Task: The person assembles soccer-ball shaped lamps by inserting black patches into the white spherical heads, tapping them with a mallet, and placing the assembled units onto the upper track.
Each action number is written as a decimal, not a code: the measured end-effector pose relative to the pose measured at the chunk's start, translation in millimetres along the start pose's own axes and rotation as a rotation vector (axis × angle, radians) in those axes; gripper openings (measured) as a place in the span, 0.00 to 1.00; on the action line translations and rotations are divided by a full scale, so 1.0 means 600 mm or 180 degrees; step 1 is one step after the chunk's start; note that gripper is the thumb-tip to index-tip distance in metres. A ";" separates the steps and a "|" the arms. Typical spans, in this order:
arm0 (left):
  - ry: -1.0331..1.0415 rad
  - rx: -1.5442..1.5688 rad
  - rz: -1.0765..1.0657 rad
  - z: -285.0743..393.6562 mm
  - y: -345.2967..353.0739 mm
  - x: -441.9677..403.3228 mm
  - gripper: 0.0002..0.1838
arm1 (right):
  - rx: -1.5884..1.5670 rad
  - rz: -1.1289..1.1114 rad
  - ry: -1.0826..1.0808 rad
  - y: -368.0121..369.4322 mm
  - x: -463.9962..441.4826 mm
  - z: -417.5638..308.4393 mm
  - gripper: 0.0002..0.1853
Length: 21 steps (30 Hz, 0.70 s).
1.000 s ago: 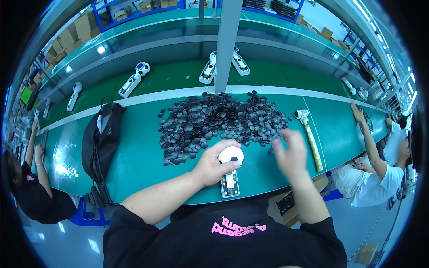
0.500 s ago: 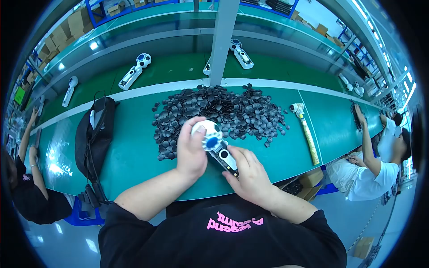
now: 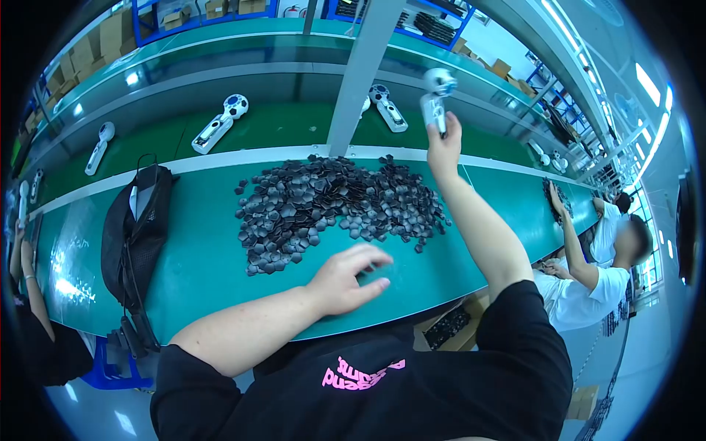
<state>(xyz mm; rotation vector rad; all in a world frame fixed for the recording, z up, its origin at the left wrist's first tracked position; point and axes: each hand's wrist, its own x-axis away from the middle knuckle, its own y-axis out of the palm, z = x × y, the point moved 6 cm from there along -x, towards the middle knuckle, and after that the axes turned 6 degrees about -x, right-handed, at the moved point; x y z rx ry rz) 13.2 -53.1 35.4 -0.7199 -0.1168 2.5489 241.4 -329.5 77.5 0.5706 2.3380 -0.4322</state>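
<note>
My right hand is raised at the far edge of the green table, its fingers closed around the lower end of a white handheld device with a football-patterned ball head. The device is upright, ball uppermost, and slightly blurred. My left hand is over the near part of the table with fingers apart and nothing in them. Just beyond it lies a broad pile of small black five-sided pieces.
Similar white devices lie on the dark green belt beyond the table, such as one at left and another near the grey post. A black bag sits on the table's left side. Co-workers are at both ends, one in a white shirt.
My right hand has carried the device up and away to the right, out of my left hand. The left hand has opened and come down. My right arm now covers the yellow-handled hammer's place.
</note>
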 end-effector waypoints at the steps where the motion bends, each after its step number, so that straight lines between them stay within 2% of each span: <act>1: 0.0245 -0.0368 -0.0366 0.006 0.009 0.000 0.13 | -0.0042 0.0219 0.0350 0.006 -0.027 0.022 0.33; 2: 0.0244 -0.0379 -0.0337 0.003 0.006 -0.003 0.13 | -0.0057 0.0194 0.0339 0.019 -0.052 0.036 0.33; 5: 0.0298 -0.0522 -0.0377 -0.002 0.005 -0.004 0.05 | 0.1404 -0.0151 0.0868 0.049 -0.085 0.101 0.35; 9: 0.0305 -0.0515 -0.0409 -0.004 -0.001 -0.002 0.03 | 0.2042 -0.0667 0.0653 0.083 -0.102 0.130 0.32; 14: 0.0192 -0.0431 -0.0351 -0.008 -0.001 -0.008 0.03 | 0.2339 -0.1170 0.0709 0.095 -0.105 0.140 0.31; 18: 0.0040 -0.0386 -0.0407 -0.014 0.004 -0.011 0.05 | 0.2339 -0.1460 0.0434 0.094 -0.101 0.133 0.31; 21: 0.0107 -0.0393 -0.0319 -0.020 0.003 -0.012 0.03 | 0.2590 -0.1605 0.0438 0.093 -0.097 0.144 0.36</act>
